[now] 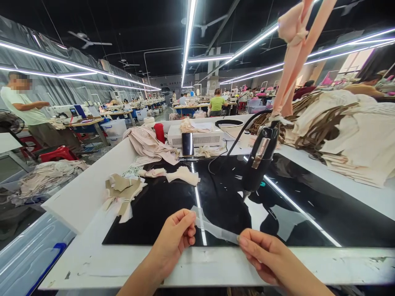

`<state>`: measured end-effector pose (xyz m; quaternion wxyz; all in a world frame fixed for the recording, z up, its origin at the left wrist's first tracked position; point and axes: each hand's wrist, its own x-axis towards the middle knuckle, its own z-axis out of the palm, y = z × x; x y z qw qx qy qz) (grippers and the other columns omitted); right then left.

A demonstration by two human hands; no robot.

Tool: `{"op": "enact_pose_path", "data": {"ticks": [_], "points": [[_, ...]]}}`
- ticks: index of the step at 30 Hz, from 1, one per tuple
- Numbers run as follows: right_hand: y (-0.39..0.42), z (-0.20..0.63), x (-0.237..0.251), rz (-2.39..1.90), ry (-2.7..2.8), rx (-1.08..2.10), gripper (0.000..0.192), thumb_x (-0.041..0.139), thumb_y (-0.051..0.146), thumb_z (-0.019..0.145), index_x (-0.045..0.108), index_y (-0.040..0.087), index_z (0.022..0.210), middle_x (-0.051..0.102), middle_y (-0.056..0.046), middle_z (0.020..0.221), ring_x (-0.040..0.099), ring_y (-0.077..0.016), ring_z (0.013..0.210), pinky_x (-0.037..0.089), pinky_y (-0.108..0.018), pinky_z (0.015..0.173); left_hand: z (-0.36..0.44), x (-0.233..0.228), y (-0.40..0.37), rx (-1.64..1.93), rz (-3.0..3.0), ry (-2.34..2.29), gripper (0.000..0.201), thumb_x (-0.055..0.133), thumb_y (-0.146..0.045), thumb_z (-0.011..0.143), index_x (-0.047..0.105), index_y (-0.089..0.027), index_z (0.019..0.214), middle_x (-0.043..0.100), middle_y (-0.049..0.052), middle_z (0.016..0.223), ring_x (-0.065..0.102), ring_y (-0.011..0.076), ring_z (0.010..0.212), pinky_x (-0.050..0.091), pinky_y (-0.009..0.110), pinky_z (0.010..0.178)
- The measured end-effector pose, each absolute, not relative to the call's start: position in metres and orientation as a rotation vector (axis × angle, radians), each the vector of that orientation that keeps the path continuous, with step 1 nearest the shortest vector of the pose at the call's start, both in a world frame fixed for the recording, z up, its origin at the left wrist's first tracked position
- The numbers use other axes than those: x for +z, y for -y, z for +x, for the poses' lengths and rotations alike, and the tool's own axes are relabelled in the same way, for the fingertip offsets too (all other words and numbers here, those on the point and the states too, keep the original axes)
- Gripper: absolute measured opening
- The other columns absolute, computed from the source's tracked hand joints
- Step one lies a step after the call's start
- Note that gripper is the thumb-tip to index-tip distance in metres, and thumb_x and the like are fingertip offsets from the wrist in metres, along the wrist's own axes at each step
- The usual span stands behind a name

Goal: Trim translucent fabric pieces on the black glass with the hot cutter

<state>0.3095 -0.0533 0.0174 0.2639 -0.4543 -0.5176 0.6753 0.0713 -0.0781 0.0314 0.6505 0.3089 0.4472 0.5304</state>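
Note:
Between my two hands stretches a thin translucent white strip [217,231], held a little above the glossy black board [148,230]. My left hand [177,234] pinches its left end between thumb and bent fingers. The right end is pinched in my right hand [262,250], its other fingers curled below. Beyond the strip, a black handheld tool [261,160] with a metal tip hangs tip down from knotted peach cloth bands [290,78]. Its tip is near the board, apart from both hands. Small cream fabric pieces [183,176] lie at the board's far left part.
Beige and olive scraps [125,191] lie at the board's left edge. A white box-shaped device [197,137], a phone [187,144] and a red cylinder [159,132] stand behind. Stacked cream fabric panels [354,135] fill the right side. A clear plastic bin [40,250] is lower left.

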Motion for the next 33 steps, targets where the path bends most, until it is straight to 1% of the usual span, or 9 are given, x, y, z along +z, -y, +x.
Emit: {"op": "enact_pose_path", "data": {"ticks": [5, 9, 11, 14, 17, 20, 25, 29, 33], "points": [[0.062, 0.307, 0.022, -1.179, 1.516, 1.781, 0.061, 0.071, 0.076, 0.071, 0.048, 0.02, 0.065, 0.034, 0.009, 0.051, 0.022, -0.0046, 0.045, 0.018, -0.021, 0.046, 0.071, 0.029, 0.08, 1.24, 0.665, -1.005, 0.047, 0.087, -0.049, 0.072, 0.052, -0.017, 0.073, 0.044, -0.005, 0.069, 0.04, 0.0064, 0.061, 0.032, 0.014, 0.047], [0.073, 0.305, 0.028, -1.144, 1.768, 1.6, 0.053, 0.073, 0.07, 0.074, 0.06, 0.019, 0.065, 0.041, 0.005, 0.058, 0.035, -0.0095, 0.055, 0.027, -0.024, 0.053, 0.07, 0.027, 0.082, 1.232, 0.811, -1.024, 0.044, 0.081, -0.053, 0.079, 0.056, -0.017, 0.082, 0.061, 0.0, 0.085, 0.048, 0.0049, 0.059, 0.023, 0.013, 0.039], [0.073, 0.305, 0.03, -1.115, 1.891, 1.539, 0.048, 0.073, 0.068, 0.074, 0.067, 0.02, 0.068, 0.052, 0.002, 0.065, 0.043, -0.0126, 0.062, 0.033, -0.025, 0.057, 0.069, 0.027, 0.082, 1.241, 0.873, -0.965, 0.045, 0.08, -0.053, 0.081, 0.053, -0.018, 0.082, 0.067, 0.003, 0.088, 0.055, 0.0065, 0.06, 0.03, 0.014, 0.041], [0.068, 0.307, 0.032, -1.105, 1.868, 1.519, 0.052, 0.066, 0.074, 0.076, 0.076, 0.023, 0.083, 0.06, -0.002, 0.075, 0.046, -0.0147, 0.064, 0.039, -0.026, 0.059, 0.066, 0.029, 0.084, 1.259, 0.982, -0.842, 0.042, 0.077, -0.05, 0.086, 0.05, -0.018, 0.08, 0.069, 0.002, 0.074, 0.064, 0.0109, 0.065, 0.044, 0.018, 0.054], [0.06, 0.305, 0.033, -1.154, 1.635, 1.507, 0.06, 0.057, 0.076, 0.082, 0.078, 0.022, 0.094, 0.066, -0.007, 0.081, 0.052, -0.0175, 0.066, 0.048, -0.03, 0.06, 0.062, 0.031, 0.087, 1.25, 1.124, -0.708, 0.036, 0.072, -0.047, 0.091, 0.054, -0.018, 0.081, 0.07, 0.002, 0.071, 0.066, 0.013, 0.067, 0.049, 0.024, 0.064], [0.06, 0.295, 0.033, -1.17, 1.528, 1.524, 0.059, 0.06, 0.074, 0.082, 0.079, 0.02, 0.096, 0.071, -0.01, 0.089, 0.059, -0.0218, 0.076, 0.053, -0.034, 0.07, 0.059, 0.033, 0.088, 1.219, 1.217, -0.612, 0.03, 0.071, -0.043, 0.093, 0.057, -0.018, 0.084, 0.072, 0.004, 0.075, 0.067, 0.0156, 0.072, 0.05, 0.029, 0.072], [0.068, 0.269, 0.031, -1.045, 1.479, 1.734, 0.049, 0.068, 0.069, 0.079, 0.078, 0.023, 0.093, 0.074, -0.007, 0.093, 0.063, -0.0238, 0.09, 0.052, -0.033, 0.081, 0.056, 0.032, 0.089, 1.163, 1.258, -0.589, 0.025, 0.073, -0.04, 0.091, 0.061, -0.018, 0.086, 0.072, 0.005, 0.08, 0.067, 0.0181, 0.077, 0.052, 0.035, 0.079], [0.068, 0.256, 0.033, -1.101, 1.448, 1.641, 0.041, 0.071, 0.063, 0.079, 0.071, 0.022, 0.078, 0.069, -0.002, 0.08, 0.061, -0.0199, 0.081, 0.05, -0.028, 0.078, 0.053, 0.032, 0.089, 1.102, 1.315, -0.716, 0.032, 0.072, -0.048, 0.09, 0.065, -0.017, 0.085, 0.072, 0.008, 0.082, 0.067, 0.0198, 0.08, 0.052, 0.035, 0.081], [0.061, 0.255, 0.038, -1.112, 1.579, 1.503, 0.042, 0.063, 0.064, 0.084, 0.064, 0.023, 0.077, 0.063, 0.0, 0.073, 0.057, -0.0184, 0.073, 0.048, -0.028, 0.071, 0.054, 0.035, 0.083, 1.112, 1.211, -0.934, 0.037, 0.065, -0.051, 0.093, 0.065, -0.015, 0.087, 0.07, 0.008, 0.086, 0.07, 0.0187, 0.078, 0.056, 0.03, 0.073]]}}
